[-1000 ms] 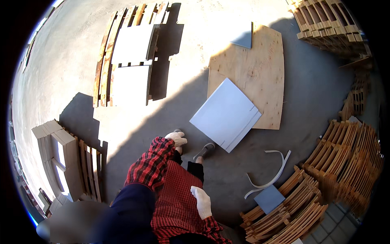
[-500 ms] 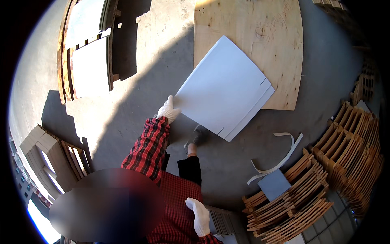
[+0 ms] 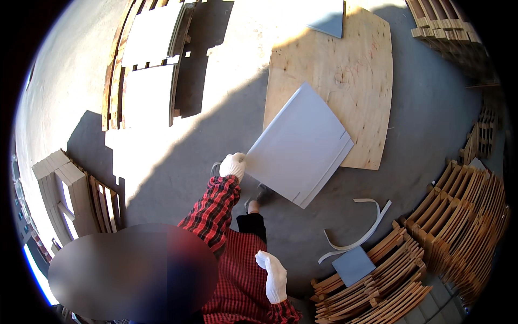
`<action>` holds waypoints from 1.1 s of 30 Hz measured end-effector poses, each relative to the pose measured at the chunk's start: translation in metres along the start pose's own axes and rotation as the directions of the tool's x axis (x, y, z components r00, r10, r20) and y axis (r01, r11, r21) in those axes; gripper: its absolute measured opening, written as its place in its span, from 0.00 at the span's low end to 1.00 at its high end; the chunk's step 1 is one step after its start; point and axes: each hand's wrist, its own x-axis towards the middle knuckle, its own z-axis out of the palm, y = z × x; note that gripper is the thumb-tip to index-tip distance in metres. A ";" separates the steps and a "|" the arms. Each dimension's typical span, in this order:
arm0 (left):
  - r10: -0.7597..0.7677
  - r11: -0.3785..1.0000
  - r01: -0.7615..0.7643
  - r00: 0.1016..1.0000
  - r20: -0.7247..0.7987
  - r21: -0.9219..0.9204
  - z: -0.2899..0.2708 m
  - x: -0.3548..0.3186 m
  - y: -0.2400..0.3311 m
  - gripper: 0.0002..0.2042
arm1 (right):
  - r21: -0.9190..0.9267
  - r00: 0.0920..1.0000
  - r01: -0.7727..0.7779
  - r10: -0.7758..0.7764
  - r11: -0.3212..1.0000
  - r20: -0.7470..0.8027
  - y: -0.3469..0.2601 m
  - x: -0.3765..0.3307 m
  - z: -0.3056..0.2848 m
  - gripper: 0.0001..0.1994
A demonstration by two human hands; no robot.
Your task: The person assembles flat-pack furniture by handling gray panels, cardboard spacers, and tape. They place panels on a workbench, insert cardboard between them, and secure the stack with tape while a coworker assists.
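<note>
The left hand [image 3: 233, 165] has its grip clamped on the left corner of the white panel [image 3: 300, 148], which partly overlaps the plywood [image 3: 350, 65] — whether the right hand's [image 3: 274, 278] grip is closed, I cannot tell.

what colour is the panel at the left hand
The panel is pale greyish white, shown best in the head view.

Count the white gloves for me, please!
2: one on the left hand, at the left corner of the white panel; one on the right hand, lower in the picture, beside the red-and-black checked garment.
</note>
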 end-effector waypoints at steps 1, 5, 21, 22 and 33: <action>0.017 1.000 -0.017 0.999 -0.049 0.009 0.003 0.000 0.000 0.15 | -0.016 1.000 0.018 -0.018 1.000 0.011 0.001 0.000 -0.008 0.21; 0.061 0.998 -0.056 0.977 -0.206 0.029 0.007 0.004 0.002 0.13 | -0.054 0.999 0.030 -0.031 0.998 -0.019 -0.003 -0.001 -0.034 0.21; 0.154 0.935 -0.148 0.988 -0.007 -0.321 -0.044 -0.055 0.092 0.14 | -0.077 0.992 0.125 -0.125 0.989 0.000 -0.041 0.014 -0.085 0.21; 0.137 0.905 -0.100 0.989 0.060 -0.414 -0.044 -0.079 0.103 0.16 | -0.105 0.987 0.160 -0.161 0.982 -0.009 -0.044 0.016 -0.090 0.21; -0.223 0.088 0.349 0.920 0.323 -0.933 -0.087 -0.341 0.022 0.09 | -0.774 0.607 0.522 -0.481 -0.359 0.633 -0.110 0.047 -0.109 0.30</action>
